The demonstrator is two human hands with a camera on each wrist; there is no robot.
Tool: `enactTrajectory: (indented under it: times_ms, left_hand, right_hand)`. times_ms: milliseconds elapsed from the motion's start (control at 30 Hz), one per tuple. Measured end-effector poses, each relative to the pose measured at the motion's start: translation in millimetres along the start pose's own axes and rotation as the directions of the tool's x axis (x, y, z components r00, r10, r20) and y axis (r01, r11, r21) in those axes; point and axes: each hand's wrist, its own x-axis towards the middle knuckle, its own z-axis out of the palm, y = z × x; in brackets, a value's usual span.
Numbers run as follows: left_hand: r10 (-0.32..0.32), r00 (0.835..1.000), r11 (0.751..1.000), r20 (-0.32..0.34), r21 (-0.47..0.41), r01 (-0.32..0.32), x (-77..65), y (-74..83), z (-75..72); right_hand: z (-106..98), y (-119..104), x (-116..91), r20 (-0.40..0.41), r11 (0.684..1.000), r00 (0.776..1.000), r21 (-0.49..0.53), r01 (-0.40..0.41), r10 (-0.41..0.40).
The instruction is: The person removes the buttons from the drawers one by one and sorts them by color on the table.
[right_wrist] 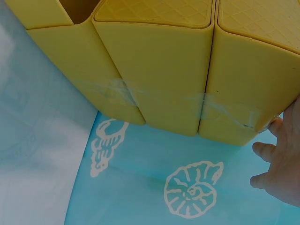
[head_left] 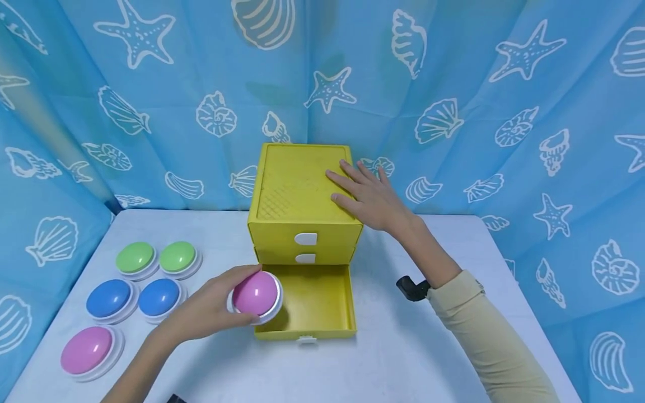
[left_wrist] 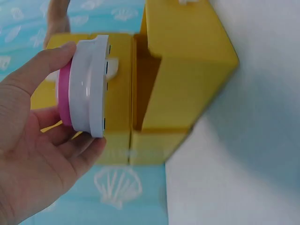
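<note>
My left hand [head_left: 214, 308] grips a pink dome button [head_left: 256, 293] by its round white base, thumb on one side and fingers on the other. In the head view it overlaps the left part of the pulled-out bottom drawer [head_left: 319, 308] of a yellow drawer unit [head_left: 302, 179]. The left wrist view shows the button [left_wrist: 86, 86] side-on, its flat white underside facing the drawer. On the unit's top, at the right edge, rests my right hand [head_left: 370, 198] with fingers spread; part of that hand [right_wrist: 281, 159] appears at the unit's corner in the right wrist view.
Left on the white table [head_left: 393, 358] stand two green buttons [head_left: 135, 257], two blue buttons [head_left: 108, 298] and another pink button [head_left: 87, 350]. The upper two drawers, with white handles [head_left: 305, 239], are closed. A blue shell-patterned curtain [head_left: 201, 73] hangs behind.
</note>
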Motion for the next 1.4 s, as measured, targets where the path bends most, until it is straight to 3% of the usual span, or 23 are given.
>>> enactTrajectory:
  times_ms: [233, 367, 567, 733, 900, 1000, 1200, 1333, 1400]
  left_hand:
    - [-0.161, 0.986, 0.985, -0.048, 0.061, 0.164, -32.6, -15.7, -26.1]
    - [-0.221, 0.974, 0.971, -0.050, 0.086, 0.224, -48.3, -27.8, -36.9]
    - [-0.236, 0.969, 0.967, -0.079, 0.083, 0.242, -68.4, -47.6, -46.2]
    - [-0.235, 0.968, 0.969, -0.084, 0.062, 0.241, -82.1, -63.8, -47.9]
    - [-0.274, 0.959, 0.955, -0.075, 0.095, 0.281, -94.1, -81.1, -46.0]
    - [-0.334, 0.941, 0.934, -0.050, 0.117, 0.338, -100.9, -90.7, -44.4]
    - [-0.490, 0.872, 0.859, -0.003, 0.169, 0.483, -109.0, -106.1, -39.1]
    - [-0.474, 0.880, 0.860, -0.020, 0.201, 0.468, -116.0, -117.9, -35.5]
    - [-0.498, 0.867, 0.851, -0.006, 0.190, 0.490, -117.3, -122.9, -34.3]
  right_hand:
    - [0, -1, -1, 0.002, 1.000, 1.000, 0.004, 0.001, -0.001]
    - [0, 0, -1, 0.003, 1.000, 1.000, 0.002, 0.002, -0.002]
    - [0, 0, 0, -0.001, 1.000, 1.000, 0.000, -0.003, 0.003]
    - [0, -1, 0, 0.002, 1.000, 1.000, 0.001, -0.008, 0.008]
    - [0, -2, 0, -0.002, 1.000, 1.000, -0.001, -0.013, 0.013]
    - [1, -2, 1, -0.002, 1.000, 1.000, 0.000, -0.014, 0.014]
    - [1, -2, 0, -0.007, 1.000, 1.000, 0.013, -0.005, 0.005]
    - [1, -1, 0, -0.012, 1.000, 1.000, 0.008, -0.001, 0.001]
    - [1, -1, 0, -0.010, 1.000, 1.000, 0.005, 0.000, 0.000]
